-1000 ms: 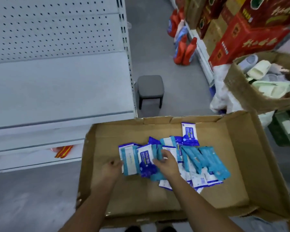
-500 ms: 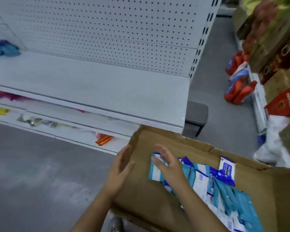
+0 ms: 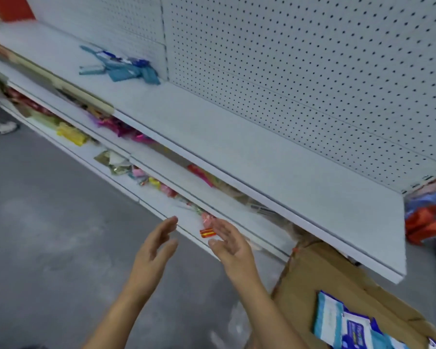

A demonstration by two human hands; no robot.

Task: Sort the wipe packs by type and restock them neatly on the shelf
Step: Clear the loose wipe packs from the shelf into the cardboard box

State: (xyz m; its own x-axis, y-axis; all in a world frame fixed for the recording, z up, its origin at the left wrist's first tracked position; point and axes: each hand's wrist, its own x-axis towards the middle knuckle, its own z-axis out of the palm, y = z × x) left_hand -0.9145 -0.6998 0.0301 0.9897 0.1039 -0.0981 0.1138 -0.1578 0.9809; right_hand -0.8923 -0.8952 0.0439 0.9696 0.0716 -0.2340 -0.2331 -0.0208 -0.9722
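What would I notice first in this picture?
The left hand and right hand hover empty, low in the middle. Behind them runs a long white shelf with a blue heap of packs toward its left. A box holding more packs sits at the lower right.

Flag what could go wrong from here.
1. The wipe packs on the shelf lie in a loose heap; adding more could mix types.
2. The cardboard box sits partly under the shelf's edge, so the boxed packs may catch it when lifted.

Left hand (image 3: 152,249), right hand (image 3: 233,250): seemingly bare.
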